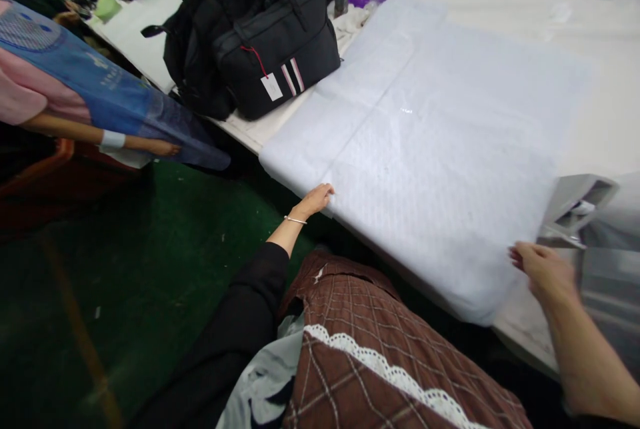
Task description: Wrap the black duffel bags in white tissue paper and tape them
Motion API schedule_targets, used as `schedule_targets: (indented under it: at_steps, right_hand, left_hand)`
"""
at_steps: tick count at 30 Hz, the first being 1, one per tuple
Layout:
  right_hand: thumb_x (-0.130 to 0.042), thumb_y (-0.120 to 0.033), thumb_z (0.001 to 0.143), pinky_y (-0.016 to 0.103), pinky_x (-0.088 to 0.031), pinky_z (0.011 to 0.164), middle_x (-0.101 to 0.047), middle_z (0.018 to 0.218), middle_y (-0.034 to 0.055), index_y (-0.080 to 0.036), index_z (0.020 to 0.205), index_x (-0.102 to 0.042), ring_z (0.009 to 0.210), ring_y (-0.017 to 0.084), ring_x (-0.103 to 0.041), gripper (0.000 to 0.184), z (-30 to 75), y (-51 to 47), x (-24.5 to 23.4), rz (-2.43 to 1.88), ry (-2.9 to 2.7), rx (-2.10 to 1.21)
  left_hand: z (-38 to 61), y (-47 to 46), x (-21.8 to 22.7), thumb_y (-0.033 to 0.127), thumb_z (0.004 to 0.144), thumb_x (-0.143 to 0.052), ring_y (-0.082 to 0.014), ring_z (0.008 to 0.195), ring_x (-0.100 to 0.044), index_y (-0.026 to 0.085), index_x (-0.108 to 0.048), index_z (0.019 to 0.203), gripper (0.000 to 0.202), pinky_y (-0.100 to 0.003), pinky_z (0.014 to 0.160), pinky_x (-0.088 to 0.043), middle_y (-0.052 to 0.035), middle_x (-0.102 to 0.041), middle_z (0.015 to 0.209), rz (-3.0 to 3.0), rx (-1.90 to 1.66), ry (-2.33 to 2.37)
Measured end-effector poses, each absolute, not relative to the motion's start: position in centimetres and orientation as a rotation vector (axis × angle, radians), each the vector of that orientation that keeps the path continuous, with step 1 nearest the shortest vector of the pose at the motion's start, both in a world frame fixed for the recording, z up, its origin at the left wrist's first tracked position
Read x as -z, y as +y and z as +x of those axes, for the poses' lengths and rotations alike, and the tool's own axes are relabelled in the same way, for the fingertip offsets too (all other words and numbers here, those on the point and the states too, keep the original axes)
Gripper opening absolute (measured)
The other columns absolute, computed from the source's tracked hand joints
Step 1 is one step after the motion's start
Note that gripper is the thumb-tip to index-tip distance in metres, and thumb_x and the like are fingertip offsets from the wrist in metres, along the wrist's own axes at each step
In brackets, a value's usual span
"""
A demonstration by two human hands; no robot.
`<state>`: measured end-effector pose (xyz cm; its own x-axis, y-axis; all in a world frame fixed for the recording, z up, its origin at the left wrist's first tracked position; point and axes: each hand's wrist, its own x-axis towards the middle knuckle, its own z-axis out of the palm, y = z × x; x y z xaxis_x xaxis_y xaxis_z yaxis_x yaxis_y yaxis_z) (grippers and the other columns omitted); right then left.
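A thick stack of thin white sheets [430, 149] lies flat on a white table [590, 22], its near edge overhanging the table's front. My left hand [315, 201] reaches out and pinches the stack's near left edge, fingers closed on it. My right hand [543, 271] rests at the stack's near right corner, fingers curled against the sheets' edge. A thin bracelet circles my left wrist.
Black bags [265, 49], one with a white tag, sit on the table at the far left. Another person [80, 95] in a blue printed top stands at the left. A grey metal machine part [580, 205] stands at the right. The floor [125, 295] is dark green.
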<state>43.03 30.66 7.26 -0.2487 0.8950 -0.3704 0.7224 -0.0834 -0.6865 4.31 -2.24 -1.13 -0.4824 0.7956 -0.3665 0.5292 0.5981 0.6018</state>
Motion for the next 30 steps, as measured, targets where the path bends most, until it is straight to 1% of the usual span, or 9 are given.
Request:
schedule_targets:
  at_steps: [4,5,8,12,17,19,22,24,30]
  right_hand:
    - [-0.065,-0.05,0.067,0.035,-0.058,0.064,-0.072,0.076,0.0134,-0.02,0.07,-0.063,0.068,0.022,-0.067,0.029,32.8,21.4,-6.5,-1.523,-2.197,-1.626]
    - [-0.058,-0.049,0.076,0.034,-0.057,0.066,-0.073,0.081,0.0131,-0.019,0.077,-0.063,0.073,0.021,-0.068,0.03,29.9,18.9,-6.3,-1.344,-2.378,-1.766]
    - [-0.057,-0.044,0.083,0.027,-0.055,0.063,-0.074,0.081,0.008,-0.019,0.08,-0.064,0.071,0.018,-0.068,0.027,22.0,12.8,-5.4,-1.18,-2.571,-1.853]
    - [-0.06,-0.037,0.085,0.026,-0.052,0.066,-0.072,0.07,0.005,-0.018,0.072,-0.066,0.066,0.017,-0.067,0.024,16.3,9.5,-3.0,-1.229,-2.834,-1.66]
    - [-0.065,-0.036,0.082,0.03,-0.052,0.071,-0.065,0.054,0.0076,-0.017,0.058,-0.066,0.07,0.023,-0.069,0.03,14.8,10.0,-0.8,-1.345,-3.177,-1.271]
    - [-0.067,-0.045,0.081,0.031,-0.052,0.073,-0.068,0.059,0.0111,-0.016,0.065,-0.07,0.075,0.026,-0.07,0.033,14.8,10.3,-0.7,-1.388,-3.265,-1.123]
    - [-0.067,-0.059,0.081,0.036,-0.052,0.08,-0.074,0.086,0.0204,-0.012,0.085,-0.073,0.093,0.032,-0.07,0.048,15.3,10.4,-1.1,-1.438,-3.326,-0.88]
    - [-0.064,-0.063,0.083,0.038,-0.051,0.082,-0.073,0.101,0.0226,-0.012,0.095,-0.072,0.101,0.033,-0.068,0.052,16.0,10.5,-1.7,-1.443,-3.342,-0.8]
    - [-0.068,-0.047,0.084,0.032,-0.05,0.073,-0.074,0.088,0.012,-0.018,0.093,-0.071,0.088,0.027,-0.069,0.031,19.5,11.9,-3.9,-1.58,-3.352,-0.854]
  left_hand:
    - [3.9,-2.2,1.4,0.002,0.081,-0.046,-0.0192,0.093,-0.061,0.016,-0.064,0.109,0.036,-0.033,0.092,-0.049,-0.0072,-0.065,0.102,1.071,-0.568,2.149]
    - [3.9,-2.1,1.4,0.001,0.081,-0.046,-0.0192,0.093,-0.061,0.015,-0.064,0.109,0.036,-0.033,0.092,-0.049,-0.0074,-0.065,0.102,1.081,-0.571,2.137]
    - [3.7,-2.0,1.3,0.0,0.081,-0.044,-0.0188,0.096,-0.062,0.015,-0.064,0.11,0.038,-0.032,0.095,-0.049,-0.0073,-0.067,0.103,1.113,-0.585,2.102]
    - [3.4,-1.8,1.4,0.001,0.084,-0.044,-0.0189,0.101,-0.062,0.016,-0.063,0.111,0.037,-0.033,0.097,-0.049,-0.0074,-0.068,0.106,1.139,-0.6,2.059]
    - [3.2,-1.7,1.6,0.002,0.086,-0.044,-0.0198,0.103,-0.063,0.015,-0.063,0.112,0.035,-0.033,0.098,-0.048,-0.0092,-0.069,0.109,1.171,-0.603,2.007]
    - [3.1,-1.8,1.5,0.002,0.086,-0.045,-0.0202,0.106,-0.062,0.015,-0.062,0.114,0.035,-0.032,0.1,-0.047,-0.0103,-0.068,0.112,1.19,-0.601,1.996]
    - [3.1,-1.9,1.2,0.002,0.086,-0.045,-0.0204,0.109,-0.061,0.015,-0.061,0.115,0.035,-0.032,0.101,-0.046,-0.0109,-0.067,0.115,1.22,-0.59,1.99]
    - [3.0,-2.0,1.1,0.002,0.087,-0.046,-0.0206,0.108,-0.062,0.015,-0.059,0.116,0.035,-0.032,0.1,-0.046,-0.0108,-0.066,0.115,1.239,-0.573,1.985]
    - [2.7,-2.5,0.6,0.015,0.087,-0.063,-0.0234,0.109,-0.062,0.017,-0.054,0.121,0.036,-0.033,0.097,-0.048,-0.0111,-0.063,0.118,1.296,-0.461,1.954]
